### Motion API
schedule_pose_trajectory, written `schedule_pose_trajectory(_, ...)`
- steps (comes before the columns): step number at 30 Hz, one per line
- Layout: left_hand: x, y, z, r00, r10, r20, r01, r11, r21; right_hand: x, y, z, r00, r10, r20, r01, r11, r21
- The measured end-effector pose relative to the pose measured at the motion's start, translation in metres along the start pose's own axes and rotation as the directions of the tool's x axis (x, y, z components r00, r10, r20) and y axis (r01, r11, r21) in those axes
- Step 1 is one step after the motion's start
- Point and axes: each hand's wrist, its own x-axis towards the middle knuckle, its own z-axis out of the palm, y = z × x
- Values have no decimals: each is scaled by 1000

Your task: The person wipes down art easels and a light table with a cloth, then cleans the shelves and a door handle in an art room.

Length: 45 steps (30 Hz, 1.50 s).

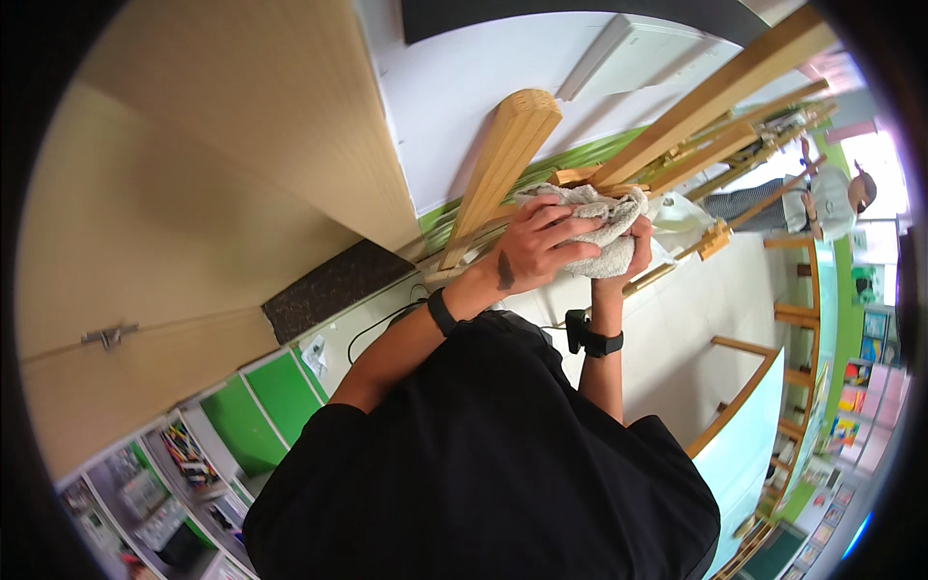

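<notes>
A crumpled light-grey towelling cloth is bunched between my two hands. My left hand lies over its near left side with the fingers spread across it. From the right, my right hand grips the other side, its fingers partly hidden by the folds. The cloth is at the lower end of a wooden beam, which looks like part of an easel; whether they touch, I cannot tell. A short wooden block shows just behind the cloth. To the left of my hands stands a thick wooden post.
A tall wooden cabinet stands at left, above a dark plinth. Open shelves hold pens and boxes. Further wooden frames lean along the wall. A person stands at far right, beyond a pale-topped table. A cable runs along the floor.
</notes>
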Motion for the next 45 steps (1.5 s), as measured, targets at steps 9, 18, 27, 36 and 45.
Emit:
schedule_pose_trajectory(9,1,48,9,955,-292,-49,295,926,236,3,11,7,996,-89,31,77,959,273)
schedule_pose_trajectory(18,0,69,24,925,-361,-115,372,807,459,5,25,8,968,-241,74,210,933,292)
schedule_pose_trajectory(27,-8,68,22,890,-454,-48,453,868,203,-2,45,0,941,-273,200,209,933,293)
schedule_pose_trajectory(36,-7,46,-13,917,-380,123,384,923,-13,-12,2,1,978,-100,186,45,960,278)
schedule_pose_trajectory(45,-32,34,-62,923,-355,147,380,901,-210,-22,-66,1,917,-40,398,-36,982,183)
